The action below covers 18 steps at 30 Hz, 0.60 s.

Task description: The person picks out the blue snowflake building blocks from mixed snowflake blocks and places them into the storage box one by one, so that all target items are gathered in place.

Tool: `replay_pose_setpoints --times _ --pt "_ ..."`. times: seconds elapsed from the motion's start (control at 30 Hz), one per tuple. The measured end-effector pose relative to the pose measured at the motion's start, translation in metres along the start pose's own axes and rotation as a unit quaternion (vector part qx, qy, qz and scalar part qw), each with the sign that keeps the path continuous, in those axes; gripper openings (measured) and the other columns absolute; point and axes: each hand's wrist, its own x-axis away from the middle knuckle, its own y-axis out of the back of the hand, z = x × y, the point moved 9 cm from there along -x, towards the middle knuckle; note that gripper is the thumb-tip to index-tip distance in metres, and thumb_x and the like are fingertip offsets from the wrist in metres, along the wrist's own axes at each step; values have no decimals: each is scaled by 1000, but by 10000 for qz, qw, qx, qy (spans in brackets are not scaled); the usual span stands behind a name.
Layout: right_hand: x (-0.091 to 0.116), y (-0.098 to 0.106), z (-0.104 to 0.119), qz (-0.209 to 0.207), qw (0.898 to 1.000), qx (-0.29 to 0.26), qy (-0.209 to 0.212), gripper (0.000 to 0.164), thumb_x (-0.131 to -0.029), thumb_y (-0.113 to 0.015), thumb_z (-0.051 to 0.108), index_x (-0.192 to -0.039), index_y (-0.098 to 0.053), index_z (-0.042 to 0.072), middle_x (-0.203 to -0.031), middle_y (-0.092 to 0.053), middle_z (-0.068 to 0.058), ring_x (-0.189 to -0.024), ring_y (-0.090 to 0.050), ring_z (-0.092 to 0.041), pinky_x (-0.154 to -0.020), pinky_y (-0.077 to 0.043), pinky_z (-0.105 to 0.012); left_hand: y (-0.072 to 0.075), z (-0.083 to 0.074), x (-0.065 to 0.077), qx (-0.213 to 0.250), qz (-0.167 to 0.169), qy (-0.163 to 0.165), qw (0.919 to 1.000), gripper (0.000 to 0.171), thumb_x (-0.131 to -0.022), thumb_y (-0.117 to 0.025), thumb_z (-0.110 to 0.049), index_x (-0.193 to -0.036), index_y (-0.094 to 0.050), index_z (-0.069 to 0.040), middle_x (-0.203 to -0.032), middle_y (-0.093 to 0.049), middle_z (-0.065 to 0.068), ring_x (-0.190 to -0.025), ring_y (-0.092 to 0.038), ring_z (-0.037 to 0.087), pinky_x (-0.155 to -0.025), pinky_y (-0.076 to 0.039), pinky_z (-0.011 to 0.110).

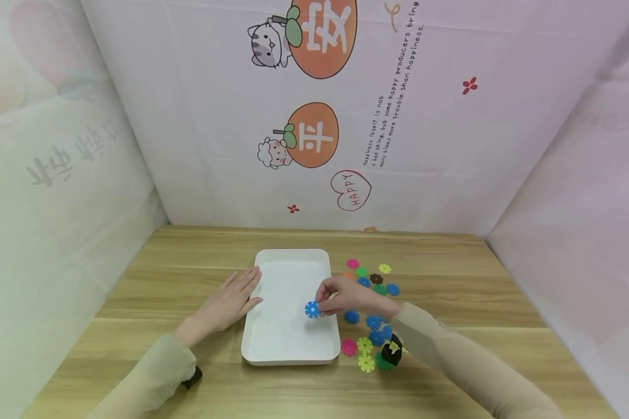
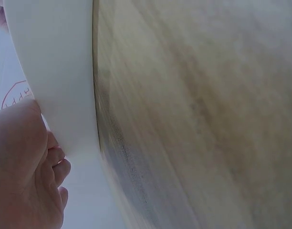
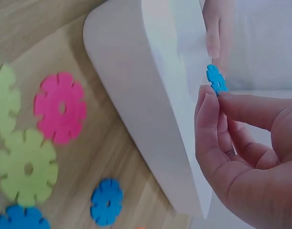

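My right hand (image 1: 343,295) pinches a blue notched plastic disc (image 1: 312,309) between thumb and fingertips, over the right side of a white tray (image 1: 288,356). In the right wrist view the disc (image 3: 215,78) stands on edge above the tray's wall (image 3: 131,86). The left hand (image 1: 232,299) rests with fingers extended on the tray's left rim. From the left wrist, this hand (image 2: 26,162) shows beside the white outer wall (image 2: 60,71). The tray's floor shows white, with no discs on it.
Loose notched discs lie right of the tray: pink (image 1: 349,347), yellow (image 1: 366,363), blue (image 1: 352,317), green, brown and orange, some partly under the right forearm. Printed fabric walls (image 1: 215,145) bound the wooden table (image 1: 199,256) at the back and sides.
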Motion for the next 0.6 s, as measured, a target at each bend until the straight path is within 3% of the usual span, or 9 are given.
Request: replay_pose_setpoints --times 0.17,0.37,0.6 --pt "-11 -20 7 55 9998 161 -109 9 -91 -69 4 -96 -65 -3 -90 -68 -12 -78 -72 -16 -76 -63 -32 -1 0 0 -16 -6 22 10000 64 -105 -47 -37 -152 -33 3 -160 -32 20 -148 -34 36 -120 -27 59" --pt "-24 -43 0 88 9983 242 -531 7 -89 -72 6 -91 -66 3 -81 -65 -3 -71 -68 -10 -73 -63 -30 -4 2 1 -25 18 54 10000 64 -105 -47 -37 -152 -33 3 -160 -32 20 -148 -34 36 -121 -27 58" --pt "-34 -60 3 104 9975 268 -651 6 -87 -73 5 -89 -67 3 -75 -69 -4 -64 -67 -9 -67 -60 -25 -6 5 -2 60 -52 112 9999 65 -105 -46 -39 -154 -31 1 -162 -30 17 -150 -32 34 -122 -26 57"
